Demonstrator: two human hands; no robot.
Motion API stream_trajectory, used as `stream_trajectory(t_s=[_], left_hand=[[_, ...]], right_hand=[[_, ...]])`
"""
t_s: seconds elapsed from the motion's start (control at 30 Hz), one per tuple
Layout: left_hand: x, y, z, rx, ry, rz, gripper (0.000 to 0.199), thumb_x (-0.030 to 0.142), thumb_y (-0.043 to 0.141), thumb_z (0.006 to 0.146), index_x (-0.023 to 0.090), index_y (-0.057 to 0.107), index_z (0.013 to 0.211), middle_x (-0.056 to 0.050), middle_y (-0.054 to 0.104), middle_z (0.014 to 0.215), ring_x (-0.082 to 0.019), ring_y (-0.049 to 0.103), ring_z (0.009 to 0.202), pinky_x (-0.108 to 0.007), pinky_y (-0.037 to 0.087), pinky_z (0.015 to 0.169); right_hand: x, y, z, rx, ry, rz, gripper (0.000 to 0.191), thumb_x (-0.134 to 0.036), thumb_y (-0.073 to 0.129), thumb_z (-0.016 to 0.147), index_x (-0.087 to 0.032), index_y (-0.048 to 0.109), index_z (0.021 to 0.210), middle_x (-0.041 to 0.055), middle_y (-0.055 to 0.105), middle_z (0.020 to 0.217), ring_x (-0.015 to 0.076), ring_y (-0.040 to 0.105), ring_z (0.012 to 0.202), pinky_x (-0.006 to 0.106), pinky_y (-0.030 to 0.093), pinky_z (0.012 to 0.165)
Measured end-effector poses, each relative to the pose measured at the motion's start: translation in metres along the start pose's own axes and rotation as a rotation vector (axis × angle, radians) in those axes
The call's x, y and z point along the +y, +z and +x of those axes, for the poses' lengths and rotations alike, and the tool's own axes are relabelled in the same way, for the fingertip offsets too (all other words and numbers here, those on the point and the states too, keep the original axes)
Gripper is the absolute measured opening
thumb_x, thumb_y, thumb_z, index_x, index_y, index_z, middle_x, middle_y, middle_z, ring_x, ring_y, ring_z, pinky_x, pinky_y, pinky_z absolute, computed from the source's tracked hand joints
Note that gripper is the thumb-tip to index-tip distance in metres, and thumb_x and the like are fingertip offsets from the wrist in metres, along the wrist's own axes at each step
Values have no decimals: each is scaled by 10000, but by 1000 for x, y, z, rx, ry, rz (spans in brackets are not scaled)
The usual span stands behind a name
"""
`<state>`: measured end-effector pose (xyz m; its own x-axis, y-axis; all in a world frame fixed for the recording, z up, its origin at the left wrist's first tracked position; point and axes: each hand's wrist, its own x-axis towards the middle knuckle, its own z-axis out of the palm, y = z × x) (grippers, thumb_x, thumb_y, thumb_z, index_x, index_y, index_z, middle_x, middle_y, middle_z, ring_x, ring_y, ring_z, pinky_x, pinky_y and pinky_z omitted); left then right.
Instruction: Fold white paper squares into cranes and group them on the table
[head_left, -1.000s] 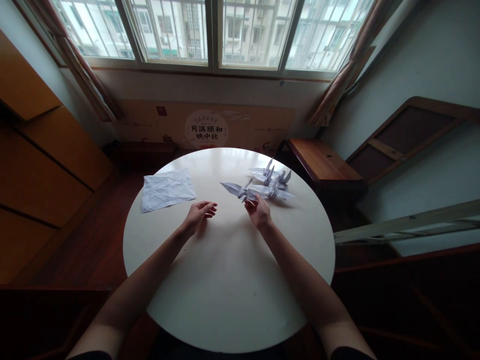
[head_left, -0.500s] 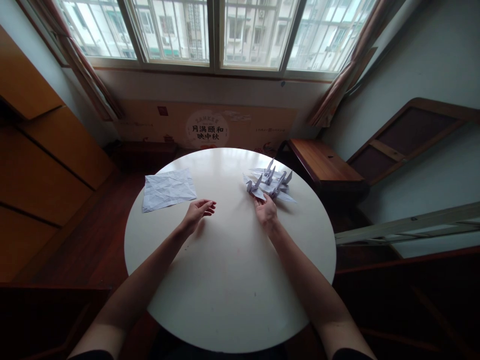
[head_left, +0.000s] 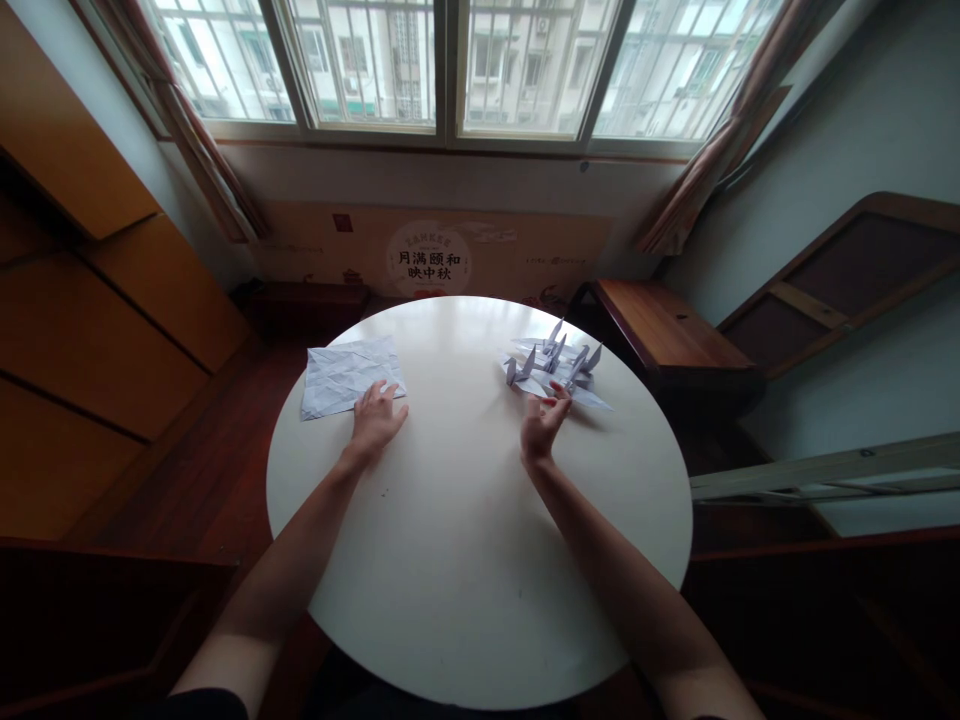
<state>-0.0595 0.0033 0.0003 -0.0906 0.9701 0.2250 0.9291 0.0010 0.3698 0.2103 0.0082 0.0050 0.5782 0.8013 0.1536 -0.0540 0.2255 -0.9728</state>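
My left hand (head_left: 377,422) reaches over the near right corner of a creased white sheet of paper (head_left: 341,375), its fingers spread. Whether the fingertips touch the sheet I cannot tell. On the right, several folded paper cranes (head_left: 527,375) stand close together with wings and necks raised. Just in front of them is my right hand (head_left: 545,425), turned palm up, fingers loosely curled and apart, with nothing visible in it. Its fingertips overlap the nearest wings in view.
The round white table (head_left: 465,560) bears both the sheet and the cranes. Beyond it stand a decorated panel (head_left: 517,250) under the window and a small wooden desk (head_left: 667,325) to the right. Orange cabinets (head_left: 90,340) line the left.
My left hand has moved left and opened over the sheet's corner. My right hand has drawn away from the nearest crane, its fingers curling up. The view has shifted slightly.
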Motion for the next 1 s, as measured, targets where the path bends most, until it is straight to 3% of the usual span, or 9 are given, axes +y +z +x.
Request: stream_trajectory(t_s=[0.07,0.2,0.43,0.6,0.7,0.8,0.87,0.93,1.0], left_hand=[[-3,1,0,-26,-13,31,447,310,544,873,141,538,1287,-204,464,1399,-352,403,1311,-515,273,1069],[-3,0,0,-8,10,35,428,282,518,895,164,527,1306,-177,576,1287,-333,504,1200,-499,257,1058],[8,-1,-2,-76,296,-52,255,235,475,912,228,718,989,-100,676,993,-269,584,956,-388,400,884],[20,-4,-9,-211,497,-378,226,304,622,840,251,724,1035,-57,692,995,-229,599,938,-333,439,867],[28,-6,-13,-366,564,-552,275,361,633,843,229,708,1071,-48,699,991,-195,617,885,-305,471,825],[28,-4,-10,-355,495,-636,292,367,600,860,200,701,1078,-71,691,1043,-198,629,896,-321,491,832],[21,-1,-4,-137,359,-589,261,322,631,822,192,718,1030,-98,660,1132,-250,591,1067,-394,428,986],[10,0,4,79,114,-503,241,276,677,760,199,734,981,-116,614,1209,-300,515,1193,-468,317,1086],[1,-1,12,145,-90,-534,246,278,697,729,217,741,963,-110,574,1265,-315,468,1246,-485,270,1112]], right_hand=[[-4,3,-9,-91,-104,-61,267,-260,589,773,-241,629,1037,52,513,1080,130,493,754,247,443,626],[-6,7,-19,-373,-129,-48,135,-270,595,774,-219,688,858,28,518,974,102,454,644,252,411,587],[-2,5,-20,-564,-227,-111,143,-209,556,806,-227,697,823,11,548,881,116,517,682,250,408,596],[4,0,-17,-719,-434,-353,202,-246,538,862,-239,699,985,62,596,1030,190,587,907,344,477,815],[10,-4,-15,-868,-618,-593,300,-324,603,863,-247,656,1148,101,583,1245,268,507,1175,456,397,999],[15,-7,-16,-981,-705,-780,370,-416,625,862,-257,638,1195,102,530,1367,309,424,1286,500,351,1028],[16,-7,-16,-1018,-722,-833,315,-422,614,873,-258,669,1136,92,559,1342,308,420,1293,491,339,1028],[15,-7,-17,-1033,-713,-838,244,-395,595,892,-253,695,1063,82,613,1263,283,461,1253,460,331,1026],[12,-7,-17,-1027,-693,-830,213,-369,576,906,-247,701,1028,76,648,1171,252,511,1182,428,328,1017]])
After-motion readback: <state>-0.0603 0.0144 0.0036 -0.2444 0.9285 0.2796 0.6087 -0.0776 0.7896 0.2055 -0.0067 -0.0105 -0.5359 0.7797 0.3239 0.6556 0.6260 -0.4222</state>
